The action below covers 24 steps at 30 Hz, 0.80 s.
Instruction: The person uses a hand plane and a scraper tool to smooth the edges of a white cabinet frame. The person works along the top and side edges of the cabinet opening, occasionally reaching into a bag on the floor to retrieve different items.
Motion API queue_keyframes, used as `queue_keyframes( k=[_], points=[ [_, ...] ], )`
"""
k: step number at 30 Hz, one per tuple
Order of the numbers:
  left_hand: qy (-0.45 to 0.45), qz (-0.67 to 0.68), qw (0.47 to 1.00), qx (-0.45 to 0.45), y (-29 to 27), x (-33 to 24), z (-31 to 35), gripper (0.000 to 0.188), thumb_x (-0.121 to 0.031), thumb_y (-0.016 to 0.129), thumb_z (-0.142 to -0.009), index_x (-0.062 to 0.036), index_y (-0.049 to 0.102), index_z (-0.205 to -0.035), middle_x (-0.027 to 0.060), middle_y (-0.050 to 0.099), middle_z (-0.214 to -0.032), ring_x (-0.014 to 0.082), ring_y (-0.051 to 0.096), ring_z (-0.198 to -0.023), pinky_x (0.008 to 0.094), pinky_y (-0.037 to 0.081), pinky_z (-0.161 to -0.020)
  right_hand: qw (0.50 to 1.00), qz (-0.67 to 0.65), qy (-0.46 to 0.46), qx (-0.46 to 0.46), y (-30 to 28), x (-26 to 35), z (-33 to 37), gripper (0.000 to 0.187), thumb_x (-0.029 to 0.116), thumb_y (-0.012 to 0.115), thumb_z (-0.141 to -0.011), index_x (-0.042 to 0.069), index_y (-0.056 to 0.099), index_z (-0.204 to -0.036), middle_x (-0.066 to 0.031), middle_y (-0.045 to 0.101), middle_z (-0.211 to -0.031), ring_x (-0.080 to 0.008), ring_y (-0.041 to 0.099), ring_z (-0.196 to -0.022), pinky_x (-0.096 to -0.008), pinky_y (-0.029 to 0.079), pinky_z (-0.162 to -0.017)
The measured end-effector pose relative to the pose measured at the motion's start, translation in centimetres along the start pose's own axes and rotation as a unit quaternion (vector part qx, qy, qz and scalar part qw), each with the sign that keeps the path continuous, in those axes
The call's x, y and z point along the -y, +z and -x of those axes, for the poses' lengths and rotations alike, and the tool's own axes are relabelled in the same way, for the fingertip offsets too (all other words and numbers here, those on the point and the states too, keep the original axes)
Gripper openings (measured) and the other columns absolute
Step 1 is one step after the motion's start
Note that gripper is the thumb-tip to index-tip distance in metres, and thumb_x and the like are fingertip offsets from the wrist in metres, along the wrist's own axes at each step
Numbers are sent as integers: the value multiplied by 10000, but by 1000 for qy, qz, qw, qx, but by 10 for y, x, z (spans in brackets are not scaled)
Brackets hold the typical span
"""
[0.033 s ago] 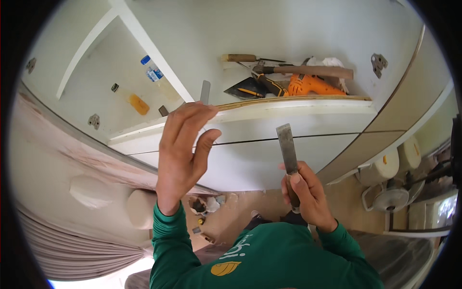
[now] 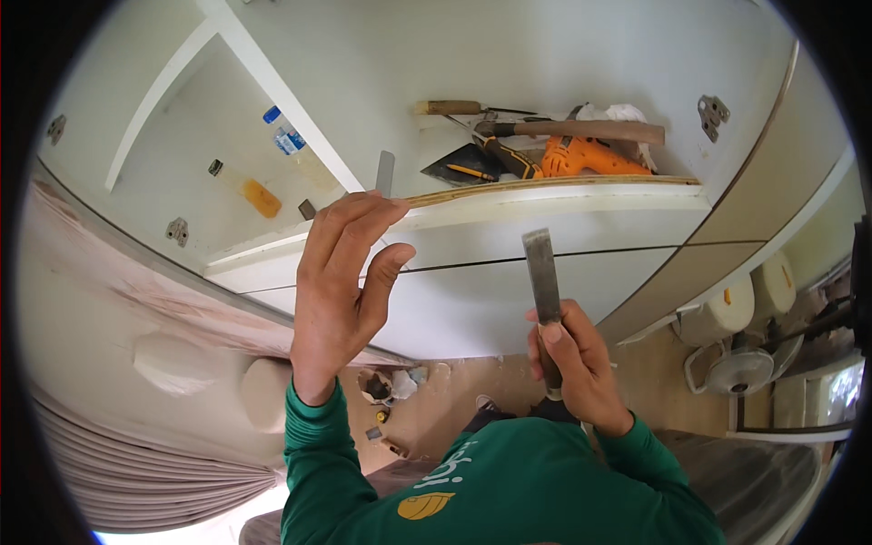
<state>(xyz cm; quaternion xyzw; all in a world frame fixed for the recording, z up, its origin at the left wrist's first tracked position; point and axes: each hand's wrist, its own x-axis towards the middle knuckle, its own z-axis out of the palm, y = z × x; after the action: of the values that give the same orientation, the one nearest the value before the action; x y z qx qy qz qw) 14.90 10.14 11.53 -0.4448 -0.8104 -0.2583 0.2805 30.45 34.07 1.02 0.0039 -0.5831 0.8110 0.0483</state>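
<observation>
My right hand [image 2: 581, 363] is closed around the handle of a chisel [image 2: 544, 277]. Its flat grey blade points up, away from me, in front of the white cabinet face. Farther left, my left hand [image 2: 343, 282] is at the front edge of the cabinet [image 2: 554, 200], with its fingers bent forward and the thumb spread apart from them. A thin grey strip [image 2: 386, 173] stands up just behind those fingertips. The fingers hide its lower part, so I cannot tell if they touch it.
Inside the cabinet lie a hammer [image 2: 581, 132], an orange power tool [image 2: 590, 159], a dark triangular blade [image 2: 461, 163] and a wooden-handled tool [image 2: 450, 107]. Two bottles [image 2: 289, 138] lie in the left compartment. Debris [image 2: 391, 386] is on the floor; a fan [image 2: 740, 368] stands right.
The chisel has tipped slightly more upright in my right hand, and its tip has moved up a little. My left hand keeps nearly the same place and pose.
</observation>
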Motion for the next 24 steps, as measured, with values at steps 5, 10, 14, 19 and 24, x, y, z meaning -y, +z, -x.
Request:
queue_keyframes(
  k=[5, 10, 14, 19, 24],
  points=[
    [-10, -22, 998, 51, 0, -8, -5, 416, -158, 762, -1065, -44, 685, -1458, 231, 700, -1418, 443, 656, -1331, 499, 516, -1134, 998, -33, -14, 54, 12, 0, -13, 276, 295, 481, -1231, 36, 560, -1288, -12, 588, -882, -76, 553, -730, -249, 441, -656],
    [-28, 12, 995, 93, 25, 0, -22, 463, -298, 711, -1116, -28, 651, -1487, 267, 672, -1470, 471, 626, -1376, 516, 498, -1156, 991, 13, -129, -26, 0, -4, -11, 354, 356, 482, -1237, 28, 612, -1267, -14, 600, -946, -84, 553, -806, -268, 480, -713],
    [-5, -10, 996, 89, 60, 9, -40, 560, -342, 731, -1096, -9, 604, -1527, 280, 645, -1496, 487, 601, -1410, 537, 504, -1156, 978, 94, -138, -126, -33, -12, -11, 351, 345, 527, -1221, 17, 611, -1312, -13, 597, -958, -90, 543, -820, -276, 485, -730],
    [25, -25, 999, 38, 94, 5, -37, 613, -325, 771, -1056, 5, 585, -1538, 260, 633, -1503, 474, 573, -1447, 558, 480, -1181, 922, 331, -106, -168, -51, 51, 12, 427, 267, 601, -1184, 24, 541, -1531, -108, 639, -1008, -190, 594, -812, -356, 528, -758],
    [17, 45, 997, -56, 110, -23, -8, 648, -324, 811, -1029, 12, 580, -1534, 230, 622, -1515, 471, 513, -1513, 558, 436, -1224, 728, 649, -216, -51, -72, 118, 0, 545, 191, 612, -1152, 67, 463, -1661, -201, 688, -1123, -399, 691, -943, -488, 569, -825]
  ],
)
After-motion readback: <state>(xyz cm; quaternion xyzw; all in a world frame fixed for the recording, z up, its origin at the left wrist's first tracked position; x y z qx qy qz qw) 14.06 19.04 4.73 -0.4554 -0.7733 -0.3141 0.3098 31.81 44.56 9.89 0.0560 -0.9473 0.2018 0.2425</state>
